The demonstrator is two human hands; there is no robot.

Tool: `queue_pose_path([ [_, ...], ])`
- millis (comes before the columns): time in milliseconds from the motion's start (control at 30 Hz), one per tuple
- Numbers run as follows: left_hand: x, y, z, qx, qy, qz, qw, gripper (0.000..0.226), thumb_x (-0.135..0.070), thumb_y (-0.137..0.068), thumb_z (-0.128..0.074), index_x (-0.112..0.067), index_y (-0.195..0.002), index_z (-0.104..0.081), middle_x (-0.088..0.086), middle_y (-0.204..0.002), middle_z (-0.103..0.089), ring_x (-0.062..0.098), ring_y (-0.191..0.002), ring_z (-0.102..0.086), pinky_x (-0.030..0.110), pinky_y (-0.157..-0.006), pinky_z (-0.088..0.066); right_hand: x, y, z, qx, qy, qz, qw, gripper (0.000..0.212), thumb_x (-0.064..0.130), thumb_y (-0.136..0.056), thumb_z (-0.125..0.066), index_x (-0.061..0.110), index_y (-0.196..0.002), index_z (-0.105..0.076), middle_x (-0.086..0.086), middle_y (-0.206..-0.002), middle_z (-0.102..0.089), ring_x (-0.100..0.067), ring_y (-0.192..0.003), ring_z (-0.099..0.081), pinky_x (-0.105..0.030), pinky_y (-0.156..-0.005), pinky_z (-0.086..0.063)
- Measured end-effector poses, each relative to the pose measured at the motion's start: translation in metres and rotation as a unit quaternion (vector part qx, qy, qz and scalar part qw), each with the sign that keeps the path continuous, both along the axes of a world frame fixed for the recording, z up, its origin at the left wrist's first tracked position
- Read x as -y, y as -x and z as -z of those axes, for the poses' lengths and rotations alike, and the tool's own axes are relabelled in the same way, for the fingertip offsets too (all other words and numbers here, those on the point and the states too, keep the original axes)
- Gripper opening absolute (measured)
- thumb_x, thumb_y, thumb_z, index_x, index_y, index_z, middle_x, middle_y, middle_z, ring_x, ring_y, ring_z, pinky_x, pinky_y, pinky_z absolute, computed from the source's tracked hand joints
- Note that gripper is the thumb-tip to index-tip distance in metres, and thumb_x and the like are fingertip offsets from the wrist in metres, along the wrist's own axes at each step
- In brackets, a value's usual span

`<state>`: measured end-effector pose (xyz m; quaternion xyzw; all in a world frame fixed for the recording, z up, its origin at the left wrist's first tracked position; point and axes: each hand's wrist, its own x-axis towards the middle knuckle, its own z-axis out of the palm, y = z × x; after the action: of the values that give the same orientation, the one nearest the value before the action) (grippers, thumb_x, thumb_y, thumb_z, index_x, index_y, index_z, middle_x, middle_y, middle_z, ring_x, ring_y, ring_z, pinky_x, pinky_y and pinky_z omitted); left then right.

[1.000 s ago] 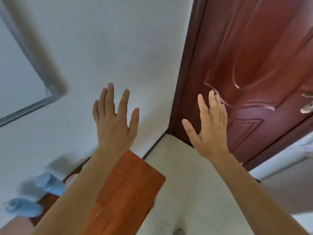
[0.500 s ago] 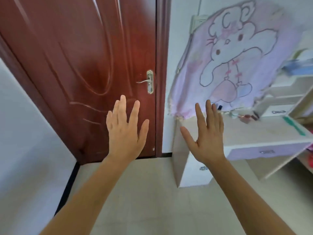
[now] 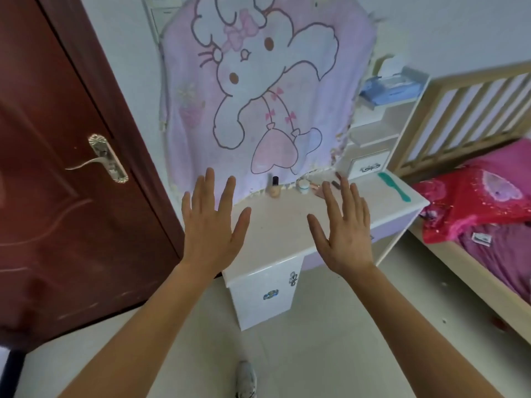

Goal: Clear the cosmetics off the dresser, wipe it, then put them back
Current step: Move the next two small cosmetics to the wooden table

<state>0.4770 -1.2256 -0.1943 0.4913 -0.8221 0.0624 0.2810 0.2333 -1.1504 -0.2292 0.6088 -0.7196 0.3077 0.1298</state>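
We see both hands raised in front of the white dresser (image 3: pixel 275 234), their backs toward us, holding nothing. The left hand (image 3: pixel 211 228) has its fingers straight and a little spread, with the thumb angled out toward 1 o'clock. The right hand (image 3: pixel 346 228) has its fingers straight and closer together, thumb out toward 11 o'clock. We cannot tell whether either hand touches the top. The cosmetics stand along the dresser's back edge, at 12 o'clock from the gap between the hands: a beige bottle (image 3: pixel 274 190) with a black cap, a small white jar (image 3: pixel 303 185) at its 3 o'clock, and small dark sticks (image 3: pixel 334 184) by the right fingertips. A green comb (image 3: pixel 394 187) lies at 2 o'clock of the right hand. A pink cartoon blanket (image 3: pixel 267 81) hangs behind, with a dark red door (image 3: pixel 57 211) at 9 o'clock and a bed (image 3: pixel 488 202) at 3 o'clock
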Motion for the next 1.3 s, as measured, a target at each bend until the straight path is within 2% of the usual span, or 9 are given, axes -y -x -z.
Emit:
queue_pose_path([
  [233,0.118,0.089,0.033,-0.035,-0.059,0.047,0.997,0.063,-0.05,-0.098,-0.035,-0.015,-0.151,-0.031,0.019,-0.16,-0.018,0.038,-0.146,-0.02,0.058,-0.115,-0.02,0.09,0.081,0.019,-0.039,-0.079,0.059,0.994,0.066,0.055,-0.099,-0.036,0.028,-0.157,-0.016,-0.009,-0.165,-0.005,-0.029,-0.152,-0.001,-0.045,-0.121,-0.006],
  [433,0.23,0.155,0.041,0.011,-0.104,0.097,0.99,0.069,-0.058,-0.096,-0.031,-0.016,-0.15,-0.032,0.018,-0.159,-0.021,0.038,-0.145,-0.023,0.056,-0.114,-0.025,0.184,0.137,0.014,-0.024,-0.135,0.086,0.987,0.065,0.06,-0.1,-0.034,0.034,-0.156,-0.014,-0.002,-0.165,0.003,-0.024,-0.152,0.004,-0.037,-0.116,0.0],
  [567,0.281,0.185,0.054,0.037,-0.122,0.111,0.986,0.069,-0.058,-0.095,-0.032,-0.014,-0.147,-0.039,0.019,-0.157,-0.028,0.038,-0.144,-0.028,0.056,-0.112,-0.029,0.231,0.164,0.025,0.003,-0.144,0.091,0.985,0.066,0.061,-0.099,-0.038,0.031,-0.155,-0.019,-0.004,-0.165,-0.006,-0.027,-0.152,-0.003,-0.039,-0.117,-0.008],
  [667,0.307,0.202,0.073,0.063,-0.143,0.106,0.982,0.072,-0.062,-0.093,-0.025,-0.014,-0.145,-0.042,0.018,-0.156,-0.03,0.038,-0.143,-0.028,0.056,-0.112,-0.029,0.265,0.183,0.043,0.012,-0.158,0.078,0.984,0.065,0.062,-0.098,-0.034,0.03,-0.154,-0.023,-0.007,-0.164,-0.013,-0.03,-0.151,-0.011,-0.044,-0.117,-0.021],
  [833,0.328,0.223,0.127,0.03,-0.229,0.041,0.972,0.069,-0.059,-0.095,-0.038,-0.019,-0.15,-0.03,0.013,-0.16,-0.021,0.031,-0.148,-0.018,0.051,-0.117,-0.022,0.327,0.217,0.088,0.008,-0.196,-0.01,0.981,0.062,0.056,-0.097,-0.042,0.024,-0.15,-0.035,-0.015,-0.157,-0.03,-0.037,-0.144,-0.029,-0.052,-0.109,-0.038],
  [967,0.334,0.248,0.165,0.004,-0.28,-0.063,0.958,0.065,-0.051,-0.094,-0.051,-0.018,-0.147,-0.032,0.013,-0.157,-0.028,0.029,-0.145,-0.023,0.047,-0.115,-0.024,0.38,0.25,0.129,0.005,-0.248,-0.098,0.964,0.063,0.057,-0.098,-0.034,0.022,-0.15,-0.035,-0.015,-0.156,-0.033,-0.037,-0.143,-0.033,-0.051,-0.104,-0.041],
  [1133,0.332,0.273,0.197,-0.038,-0.378,-0.16,0.911,0.072,-0.043,-0.092,-0.058,-0.015,-0.15,-0.027,0.013,-0.158,-0.025,0.03,-0.145,-0.022,0.048,-0.112,-0.028,0.419,0.276,0.171,-0.008,-0.356,-0.189,0.915,0.059,0.048,-0.098,-0.043,0.021,-0.149,-0.032,-0.011,-0.147,-0.043,-0.032,-0.129,-0.047,-0.049,-0.087,-0.054],
  [1200,0.333,0.283,0.207,-0.07,-0.404,-0.192,0.892,0.075,-0.042,-0.091,-0.059,-0.016,-0.151,-0.024,0.01,-0.157,-0.027,0.029,-0.145,-0.023,0.047,-0.112,-0.029,0.43,0.28,0.186,-0.036,-0.377,-0.218,0.899,0.059,0.048,-0.097,-0.043,0.024,-0.149,-0.03,-0.008,-0.14,-0.047,-0.028,-0.118,-0.054,-0.04,-0.078,-0.053],
  [1300,0.341,0.295,0.223,-0.095,-0.417,-0.219,0.877,0.078,-0.041,-0.091,-0.061,-0.018,-0.153,-0.02,0.008,-0.156,-0.028,0.028,-0.143,-0.026,0.045,-0.112,-0.029,0.441,0.274,0.209,-0.066,-0.41,-0.247,0.875,0.063,0.047,-0.097,-0.045,0.025,-0.152,-0.025,-0.01,-0.151,-0.034,-0.031,-0.127,-0.048,-0.04,-0.081,-0.049],
])
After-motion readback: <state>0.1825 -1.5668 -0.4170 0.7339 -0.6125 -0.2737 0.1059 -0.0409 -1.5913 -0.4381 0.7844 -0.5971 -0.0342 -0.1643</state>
